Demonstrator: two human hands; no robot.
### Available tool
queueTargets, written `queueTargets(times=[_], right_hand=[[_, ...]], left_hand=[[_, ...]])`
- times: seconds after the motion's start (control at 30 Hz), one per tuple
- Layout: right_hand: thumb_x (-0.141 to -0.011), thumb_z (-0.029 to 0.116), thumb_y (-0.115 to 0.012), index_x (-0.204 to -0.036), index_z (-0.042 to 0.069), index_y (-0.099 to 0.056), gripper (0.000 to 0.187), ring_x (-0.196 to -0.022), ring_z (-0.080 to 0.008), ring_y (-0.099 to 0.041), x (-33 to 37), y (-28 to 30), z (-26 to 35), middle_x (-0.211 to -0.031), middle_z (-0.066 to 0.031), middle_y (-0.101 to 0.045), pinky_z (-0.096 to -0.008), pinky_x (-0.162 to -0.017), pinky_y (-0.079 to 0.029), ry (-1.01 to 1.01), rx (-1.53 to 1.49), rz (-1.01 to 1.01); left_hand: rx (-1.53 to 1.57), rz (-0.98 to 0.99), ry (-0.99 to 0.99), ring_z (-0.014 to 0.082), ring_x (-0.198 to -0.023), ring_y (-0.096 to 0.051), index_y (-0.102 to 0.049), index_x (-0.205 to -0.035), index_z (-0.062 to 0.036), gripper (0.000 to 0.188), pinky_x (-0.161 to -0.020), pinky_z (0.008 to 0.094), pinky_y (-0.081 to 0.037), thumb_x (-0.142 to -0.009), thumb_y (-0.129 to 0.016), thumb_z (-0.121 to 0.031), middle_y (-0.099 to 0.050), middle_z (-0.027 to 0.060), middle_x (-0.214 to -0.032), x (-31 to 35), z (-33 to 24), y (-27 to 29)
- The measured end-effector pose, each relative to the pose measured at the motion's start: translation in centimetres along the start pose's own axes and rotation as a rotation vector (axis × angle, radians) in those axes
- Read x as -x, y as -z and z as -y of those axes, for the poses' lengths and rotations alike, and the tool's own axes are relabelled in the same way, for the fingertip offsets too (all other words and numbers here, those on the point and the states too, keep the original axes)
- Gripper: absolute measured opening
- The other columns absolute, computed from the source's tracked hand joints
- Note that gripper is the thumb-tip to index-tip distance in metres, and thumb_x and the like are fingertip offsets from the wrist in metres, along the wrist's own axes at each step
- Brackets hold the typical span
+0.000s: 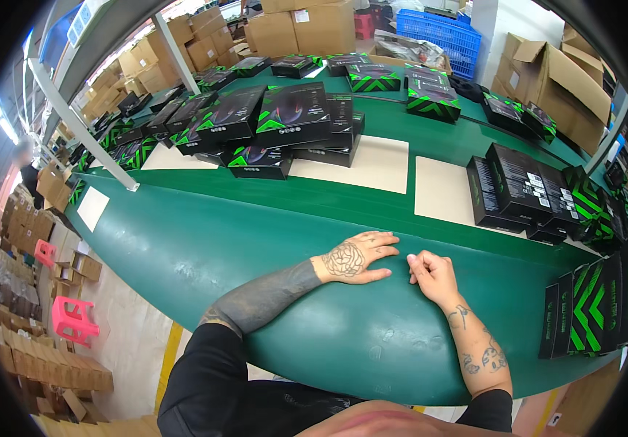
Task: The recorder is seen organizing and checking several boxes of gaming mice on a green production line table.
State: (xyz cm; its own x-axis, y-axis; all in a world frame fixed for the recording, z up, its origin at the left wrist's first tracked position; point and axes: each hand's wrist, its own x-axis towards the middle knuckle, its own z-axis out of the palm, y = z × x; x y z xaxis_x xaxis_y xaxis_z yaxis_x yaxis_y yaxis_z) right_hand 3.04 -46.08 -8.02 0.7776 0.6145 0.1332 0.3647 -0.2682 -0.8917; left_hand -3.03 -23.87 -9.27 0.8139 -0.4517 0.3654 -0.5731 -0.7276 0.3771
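My left hand lies flat on the green tabletop, fingers spread and nothing in it. To its right, my right hand rests on the same surface with fingers curled into a loose fist and the thumb against them; nothing shows in it. Neither hand touches a box. Beyond them, black-and-green boxes are piled on a pale sheet. A second stack of black boxes sits on another pale sheet at the right. Closer on that side, upright boxes stand in a row.
More boxes line the far side of the table. A metal post rises at the left edge. Cardboard cartons, an open carton and a blue crate stand behind. Pink stools and a person are at left.
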Motion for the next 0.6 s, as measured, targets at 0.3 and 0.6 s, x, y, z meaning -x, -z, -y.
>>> queueTargets(times=[0.3,0.6], right_hand=[[-0.089,0.018,-0.060,-0.080,0.007,-0.063,0.015,-0.051,-0.0142,-0.059,0.0,0.4,0.1,-0.058,-0.0024,-0.062,-0.0269,-0.058,-0.047,0.098,0.168,0.087],[-0.086,0.011,-0.056,-0.092,0.011,-0.065,0.011,-0.055,-0.0152,-0.061,0.3,0.4,-0.3,-0.064,-0.0009,-0.064,-0.0283,-0.067,-0.046,0.130,0.136,0.100]], left_hand=[[0.003,0.001,0.016,0.0301,-0.126,-0.044,-0.054,-0.121,-0.0087,0.045,-0.107,0.0424,-0.034,-0.084,-0.063,-0.034,-0.047,0.0130,-0.136,-0.3,0.1,-0.2],[0.000,0.009,0.034,0.0294,-0.126,-0.045,-0.055,-0.120,-0.0098,0.044,-0.106,0.0420,-0.035,-0.084,-0.064,-0.033,-0.047,0.0119,-0.135,-0.2,-0.6,-0.1]])
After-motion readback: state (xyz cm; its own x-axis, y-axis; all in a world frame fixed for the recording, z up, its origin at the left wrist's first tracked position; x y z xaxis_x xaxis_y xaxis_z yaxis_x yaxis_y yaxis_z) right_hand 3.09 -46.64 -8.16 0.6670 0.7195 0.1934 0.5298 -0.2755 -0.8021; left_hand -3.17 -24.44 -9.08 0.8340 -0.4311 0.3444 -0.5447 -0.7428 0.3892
